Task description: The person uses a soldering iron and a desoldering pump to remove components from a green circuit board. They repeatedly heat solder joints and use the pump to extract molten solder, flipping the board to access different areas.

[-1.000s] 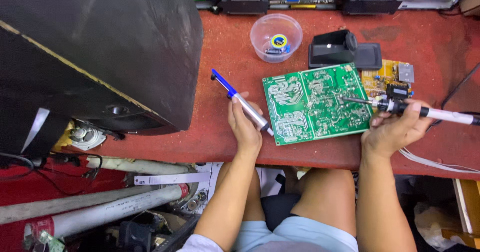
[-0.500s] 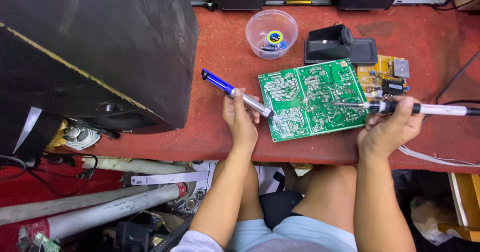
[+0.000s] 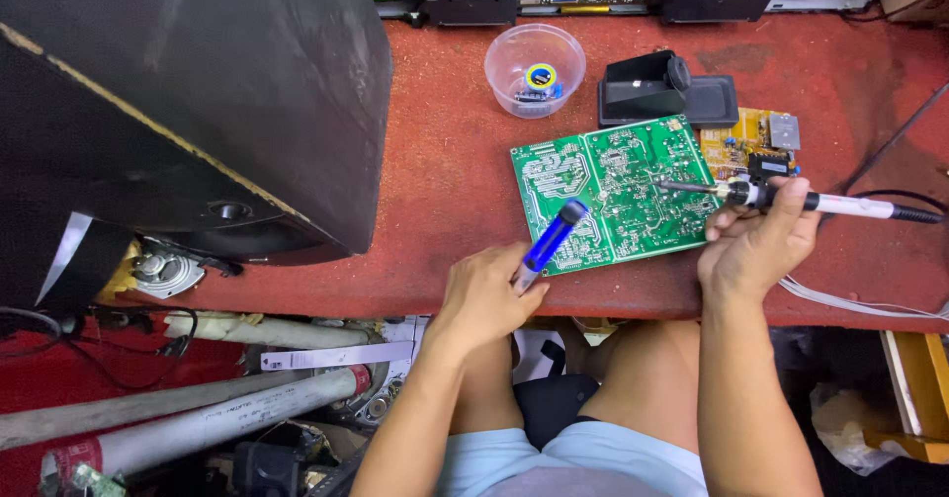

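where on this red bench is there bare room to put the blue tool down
Widest bare patch: red bench top between the big black cabinet and green circuit board, below the clear plastic bowl. Crowded: right of the board, by the yellow board, black holder and soldering iron.

Left hand fisted, knuckles up — right hand curled in pen grip, both forearms extended forward
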